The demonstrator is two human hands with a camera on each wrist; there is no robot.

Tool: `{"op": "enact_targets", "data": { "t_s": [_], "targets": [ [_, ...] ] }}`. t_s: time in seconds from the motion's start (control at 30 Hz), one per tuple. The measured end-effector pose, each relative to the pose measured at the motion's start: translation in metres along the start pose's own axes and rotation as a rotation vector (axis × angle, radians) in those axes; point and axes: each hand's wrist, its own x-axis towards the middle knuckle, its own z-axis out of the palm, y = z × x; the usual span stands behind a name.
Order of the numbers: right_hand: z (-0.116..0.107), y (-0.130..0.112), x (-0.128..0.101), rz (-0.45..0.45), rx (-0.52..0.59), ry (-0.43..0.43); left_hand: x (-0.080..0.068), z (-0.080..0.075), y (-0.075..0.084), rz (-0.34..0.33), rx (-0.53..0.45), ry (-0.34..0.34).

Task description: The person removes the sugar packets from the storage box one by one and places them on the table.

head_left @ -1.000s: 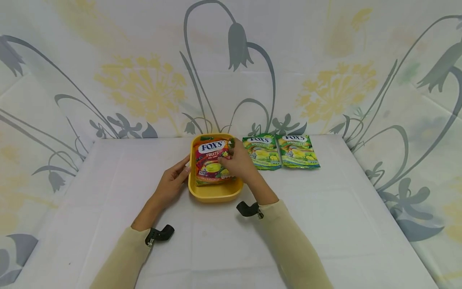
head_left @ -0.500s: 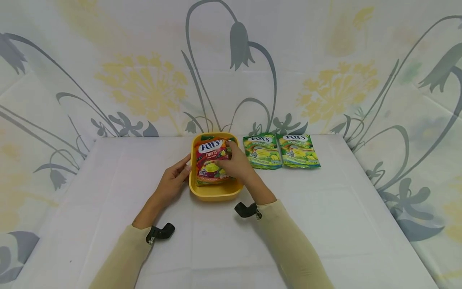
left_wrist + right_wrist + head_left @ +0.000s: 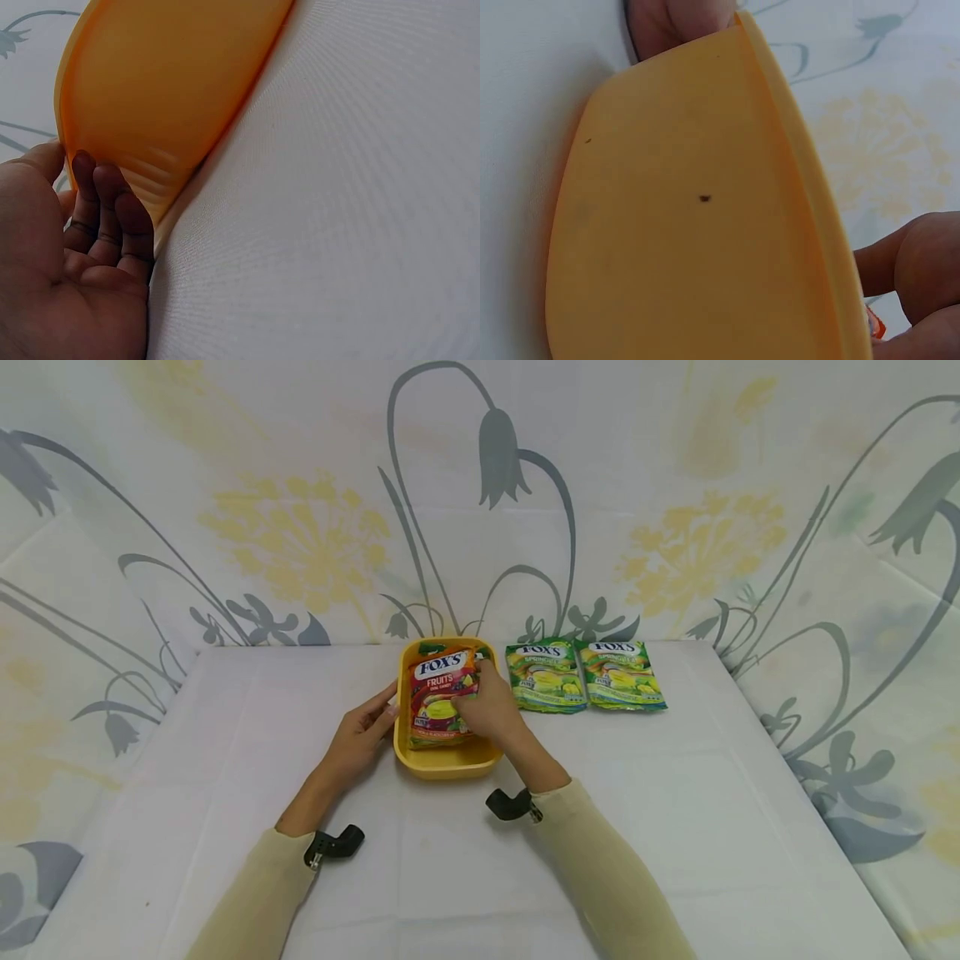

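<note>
A yellow plastic tray (image 3: 450, 772) with raised walls stands on the white-covered table, and a red Fox's Fruits candy packet (image 3: 435, 693) lies tilted inside it. My left hand (image 3: 358, 735) holds the tray's left side. In the left wrist view, that hand (image 3: 90, 255) has its thumb at the rim and its fingers bent against the outer wall. Reaching over the right rim, my right hand (image 3: 491, 706) grips the packet's right edge, its thumb on the front. From the right wrist, the tray wall (image 3: 675, 195) hides most of the packet, and only part of the right hand (image 3: 930, 270) shows.
Two green Fox's Spring Tea packets (image 3: 546, 678) (image 3: 621, 675) lie side by side to the right of the tray. A flower-patterned cloth (image 3: 315, 527) hangs behind the table. Green wrapper shows at the tray's far end, behind the red packet.
The red packet has shifted and turned slightly inside the tray, its top now leaning more to the right. My right hand moves with it. The left hand keeps its place on the tray.
</note>
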Motion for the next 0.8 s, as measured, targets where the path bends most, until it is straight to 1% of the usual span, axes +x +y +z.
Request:
{"op": "enact_targets", "data": {
  "t_s": [0.1,0.23,0.4,0.6,0.8],
  "targets": [
    [-0.002,-0.001,-0.002,-0.024,0.022,0.013,0.0,0.0,-0.001,-0.003,0.003,0.005],
    [-0.006,-0.003,-0.005,-0.051,0.052,0.053,0.0,0.0,0.001,-0.013,0.003,0.001],
    [-0.012,-0.006,-0.01,-0.043,0.086,0.091,0.0,0.0,0.001,-0.012,0.004,0.0],
    [-0.019,-0.009,-0.016,-0.019,0.197,0.085,-0.001,0.0,0.001,-0.016,-0.001,-0.001],
    [-0.024,-0.011,-0.02,0.001,0.251,0.059,0.0,0.0,0.001,-0.014,-0.001,-0.004]
  ]
}}
